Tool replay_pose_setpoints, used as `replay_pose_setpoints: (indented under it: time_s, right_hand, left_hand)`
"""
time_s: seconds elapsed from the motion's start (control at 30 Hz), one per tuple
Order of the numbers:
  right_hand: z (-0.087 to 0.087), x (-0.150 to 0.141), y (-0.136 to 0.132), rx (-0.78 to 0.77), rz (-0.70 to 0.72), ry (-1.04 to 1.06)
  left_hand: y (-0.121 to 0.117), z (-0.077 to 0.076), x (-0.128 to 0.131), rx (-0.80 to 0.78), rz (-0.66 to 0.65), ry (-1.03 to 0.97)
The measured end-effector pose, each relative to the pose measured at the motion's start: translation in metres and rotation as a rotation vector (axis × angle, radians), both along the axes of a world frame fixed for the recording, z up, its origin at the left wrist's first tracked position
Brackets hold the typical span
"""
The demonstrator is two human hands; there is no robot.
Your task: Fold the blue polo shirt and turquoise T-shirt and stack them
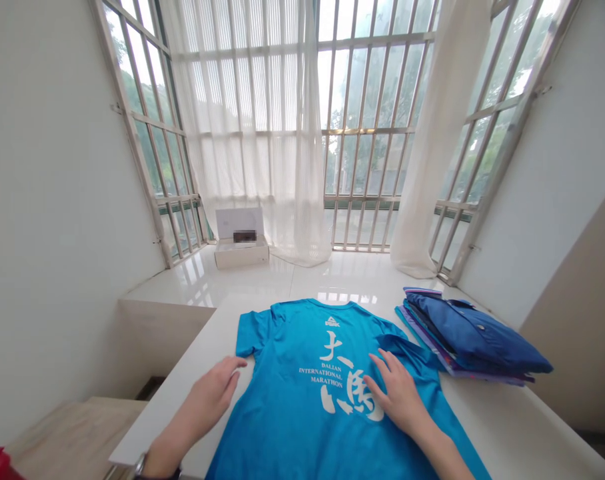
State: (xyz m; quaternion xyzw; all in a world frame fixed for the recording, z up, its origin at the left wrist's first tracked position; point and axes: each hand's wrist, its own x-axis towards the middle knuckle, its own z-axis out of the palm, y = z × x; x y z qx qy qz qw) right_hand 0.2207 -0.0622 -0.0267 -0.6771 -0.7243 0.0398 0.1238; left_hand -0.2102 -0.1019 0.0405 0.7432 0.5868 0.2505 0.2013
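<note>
A blue T-shirt (292, 427) lies spread on the white table, its collar at the far end and its white lettering facing up. My right hand (395, 390) rests over the lettering with the fingers apart, and nothing is in it. The right sleeve (407, 347) of the shirt is folded over and rumpled. Just below the left sleeve (255, 333), at the shirt's edge, is my left hand (215, 393). Its fingers are stretched loosely forward, the thumb stands apart, and it holds nothing that I can see.
A stack of folded clothes (475, 333) with a dark blue garment on top sits right of the shirt. An open white box (242, 257) stands on the window ledge (192, 280). Sheer curtains (297, 167) hang before barred windows. Something red (0, 463) shows at lower left.
</note>
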Motion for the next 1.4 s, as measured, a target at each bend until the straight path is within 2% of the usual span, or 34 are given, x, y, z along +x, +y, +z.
replay_pose_setpoints:
  time_s: [0.1,0.13,0.2,0.27,0.33,0.43,0.53,0.67,0.73,0.83,0.9,0.97,1.1,1.2,1.27,1.33,1.4]
  right_hand:
    - [-0.007,-0.008,0.000,-0.046,-0.029,-0.050]
    - [-0.008,-0.010,-0.001,-0.062,-0.034,-0.067]
    - [-0.008,-0.013,-0.003,-0.080,-0.044,-0.097]
    - [-0.007,-0.015,-0.004,-0.085,-0.053,-0.121]
    - [-0.006,-0.017,-0.005,-0.095,-0.073,-0.141]
    - [-0.003,-0.021,-0.005,-0.119,-0.109,-0.160]
    - [0.001,-0.033,-0.009,-0.143,-0.113,-0.149]
    - [0.013,-0.056,-0.015,-0.169,-0.091,-0.097]
    - [0.023,-0.064,-0.015,-0.166,-0.067,-0.061]
    - [0.041,-0.061,-0.007,-0.085,-0.009,0.031]
    - [0.050,-0.049,0.005,0.038,-0.019,0.047]
    - [0.055,-0.032,0.020,0.108,-0.077,-0.025]
    - [0.051,0.004,0.042,0.009,-0.161,-0.133]
    - [0.053,0.032,0.047,-0.016,-0.250,-0.118]
    - [0.059,0.050,0.045,0.035,-0.370,-0.088]
    - [0.068,0.060,0.043,0.185,-0.464,-0.053]
    - [0.075,0.056,0.040,0.398,-0.470,-0.050]
  left_hand:
    - [0.056,0.001,0.016,0.082,0.001,0.206]
    - [0.076,-0.003,0.023,0.064,0.015,0.316]
    - [0.111,-0.014,0.036,0.039,0.034,0.382]
    - [0.135,-0.027,0.047,0.015,0.050,0.415]
    - [0.149,-0.038,0.053,-0.011,0.070,0.441]
    - [0.154,-0.050,0.047,-0.065,0.109,0.476]
    - [0.152,-0.052,0.026,-0.132,0.134,0.510]
    - [0.152,-0.044,-0.010,-0.198,0.143,0.546]
    - [0.153,-0.036,-0.018,-0.206,0.150,0.567]
    - [0.153,-0.027,-0.005,-0.147,0.179,0.598]
    - [0.154,-0.024,0.017,-0.065,0.180,0.603]
    - [0.157,-0.025,0.043,0.002,0.149,0.594]
    - [0.163,-0.040,0.081,0.012,0.092,0.565]
    - [0.162,-0.053,0.085,0.002,0.099,0.552]
    - [0.159,-0.058,0.081,0.010,0.110,0.547]
    - [0.156,-0.061,0.077,0.018,0.121,0.541]
    - [0.154,-0.062,0.075,0.024,0.133,0.536]
